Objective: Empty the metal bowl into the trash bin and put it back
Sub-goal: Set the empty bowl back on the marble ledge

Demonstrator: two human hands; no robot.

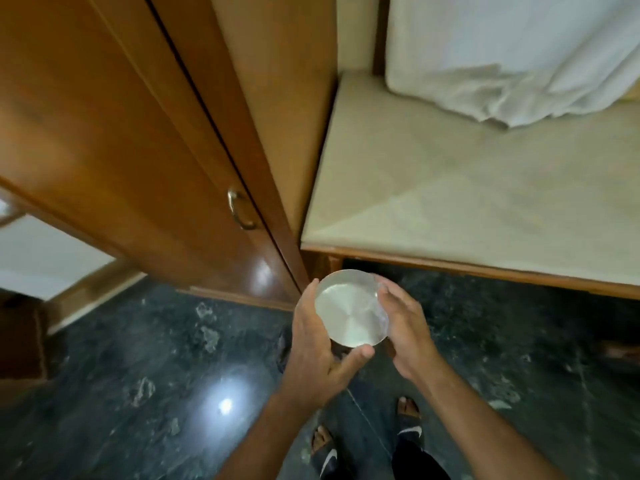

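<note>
A round, shiny metal bowl (349, 308) is held level above the dark floor, its open side up and its inside bare as far as I can see. My left hand (317, 344) grips it from the left, thumb on the near rim and fingers along the far-left rim. My right hand (407, 329) presses against its right side, fingers curled round the rim. No trash bin is in view.
A tall wooden wardrobe (145, 140) with a brass handle (240, 209) stands to the left. A low wooden platform with a cream mattress (467, 188) and white sheet (502, 60) lies to the right. Dark glossy stone floor (156, 393) is below, with my sandalled feet (408, 415).
</note>
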